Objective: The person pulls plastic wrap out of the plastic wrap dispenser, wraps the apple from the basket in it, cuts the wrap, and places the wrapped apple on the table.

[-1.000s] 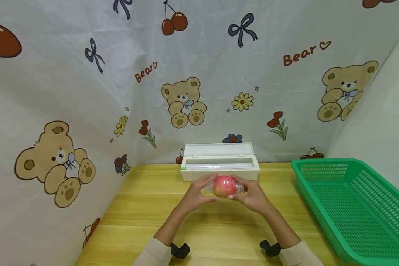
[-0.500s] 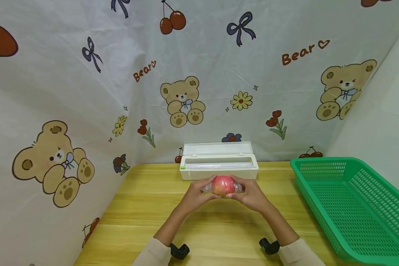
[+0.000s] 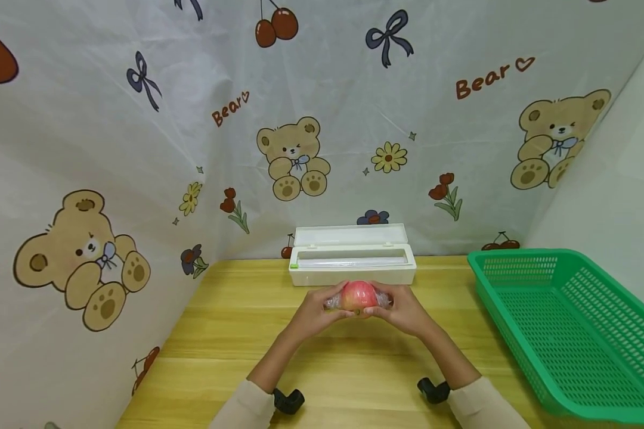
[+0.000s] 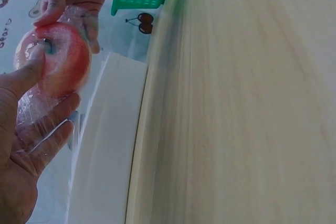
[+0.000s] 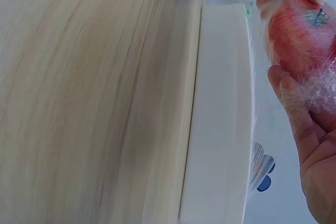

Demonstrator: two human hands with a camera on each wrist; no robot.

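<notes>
A red apple [image 3: 359,296] with clear plastic wrap [image 5: 321,88] around it is held up between both hands, in front of the white wrap box. My left hand [image 3: 314,310] grips its left side, thumb near the stem and fingers behind, as the left wrist view shows. From the right, my right hand [image 3: 401,309] holds the apple the same way. Bunched wrap sticks out at both sides of the fruit, inside the hands. The stem of the apple [image 4: 58,59] shows beside the left thumb.
A white cling wrap box [image 3: 352,276] stands with its lid up at the table's back edge, a roll of film [image 3: 352,262] inside. At the right is a green plastic basket [image 3: 550,411]. A patterned cloth [image 3: 349,107] hangs behind the wooden table [image 3: 236,322].
Both hands keep their hold on the wrapped apple, with only slight shifts of the fingers. The head view has tilted down a little, so the scene sits slightly higher in it.
</notes>
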